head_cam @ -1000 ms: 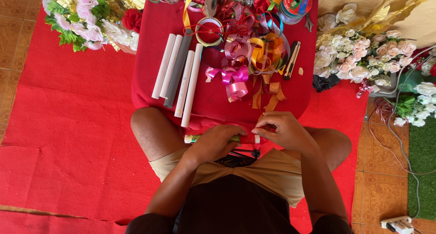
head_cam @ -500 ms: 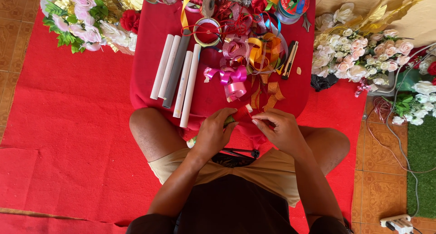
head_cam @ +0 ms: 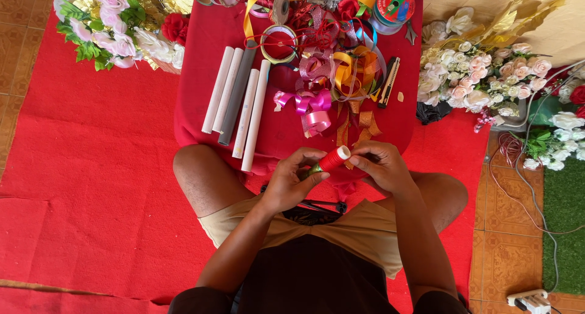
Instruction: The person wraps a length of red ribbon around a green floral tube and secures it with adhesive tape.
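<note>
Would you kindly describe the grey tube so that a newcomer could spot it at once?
Look at the low table under a red cloth in front of the seated person. On its left side five long tubes lie side by side. The grey tube is the middle one, the only dark one among four white tubes.

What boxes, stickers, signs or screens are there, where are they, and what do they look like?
Round tape roll with a colourful printed label: top right of the low red table, circular, mostly green, red and blue.
Small red spool with a white end: between the left hand and right hand; no label shows.
No boxes, signs or screens in view.
</note>
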